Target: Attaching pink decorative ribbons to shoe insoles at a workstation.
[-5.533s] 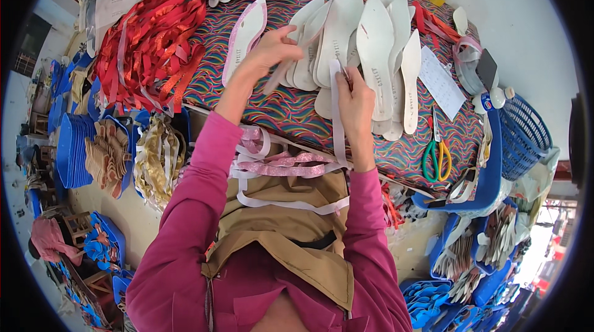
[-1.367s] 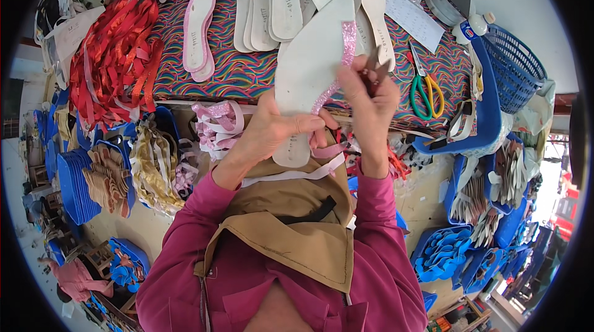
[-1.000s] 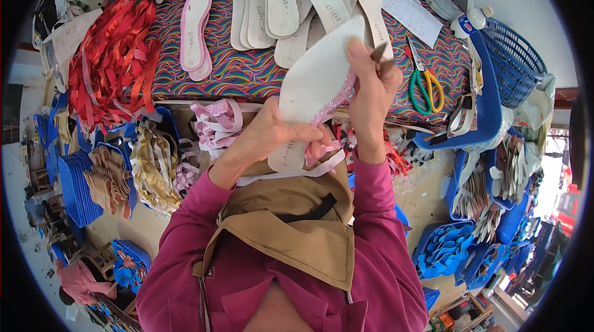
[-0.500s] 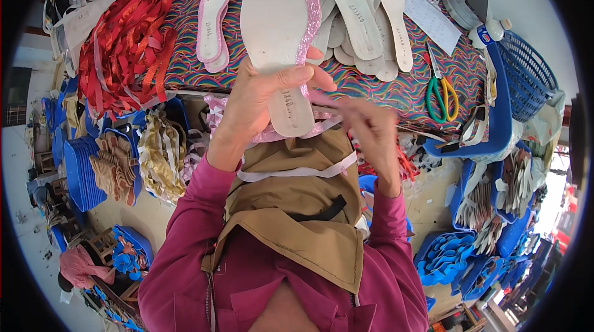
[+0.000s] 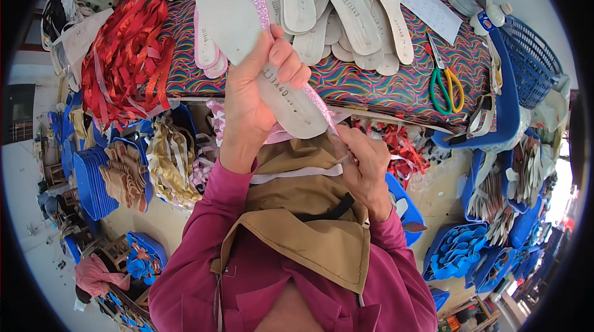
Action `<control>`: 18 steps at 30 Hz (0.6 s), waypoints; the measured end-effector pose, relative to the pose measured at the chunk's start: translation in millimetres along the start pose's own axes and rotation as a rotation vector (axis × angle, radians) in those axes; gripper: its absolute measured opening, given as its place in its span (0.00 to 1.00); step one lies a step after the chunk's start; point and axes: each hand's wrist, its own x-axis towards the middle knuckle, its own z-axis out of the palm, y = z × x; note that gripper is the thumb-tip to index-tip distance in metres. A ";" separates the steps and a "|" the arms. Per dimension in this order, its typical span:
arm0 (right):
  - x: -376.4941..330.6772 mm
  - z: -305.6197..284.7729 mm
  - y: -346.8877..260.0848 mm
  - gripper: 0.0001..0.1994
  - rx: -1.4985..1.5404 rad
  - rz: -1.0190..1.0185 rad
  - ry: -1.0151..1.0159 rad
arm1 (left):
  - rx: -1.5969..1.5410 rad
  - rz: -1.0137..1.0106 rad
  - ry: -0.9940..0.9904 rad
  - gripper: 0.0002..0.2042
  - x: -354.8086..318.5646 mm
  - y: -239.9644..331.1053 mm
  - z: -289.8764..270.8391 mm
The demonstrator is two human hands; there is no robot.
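My left hand (image 5: 252, 88) is closed around the waist of a white shoe insole (image 5: 226, 13), holding it tilted above my lap with its heel toward me. A glittery pink strip (image 5: 319, 106) runs along the insole's right edge and past the heel. At the strip's lower end, my right hand (image 5: 365, 162) pinches it between thumb and fingers, just off the heel. A pink-edged insole (image 5: 207, 51) lies on the table behind my left hand. Several plain white insoles (image 5: 346, 7) are piled beyond, some overlapping.
Scissors (image 5: 442, 85) with green and yellow handles lie on the patterned tabletop (image 5: 396, 91), near a paper sheet (image 5: 427, 5). Red ribbons (image 5: 127, 54) heap at the left. A blue basket (image 5: 526, 60) stands at right. Blue bins (image 5: 94, 183) flank me, and a brown apron (image 5: 297, 190) covers my lap.
The insole has tilted, its toe swinging left and its heel slightly right. My left fingers now wrap over it. My right hand has come down beside the heel with the strip drawn along the edge.
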 end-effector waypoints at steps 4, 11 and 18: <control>3.4 6.2 -4.8 0.11 0.062 0.094 0.040 | -0.105 0.006 -0.121 0.12 4.7 -7.1 -11.9; 18.3 -4.5 -5.9 0.09 0.228 0.273 0.113 | 0.475 -0.056 0.281 0.11 -10.5 -15.9 14.5; 46.6 -48.9 -3.0 0.07 0.142 0.238 0.024 | 1.557 0.092 -0.487 0.20 -38.0 28.9 48.9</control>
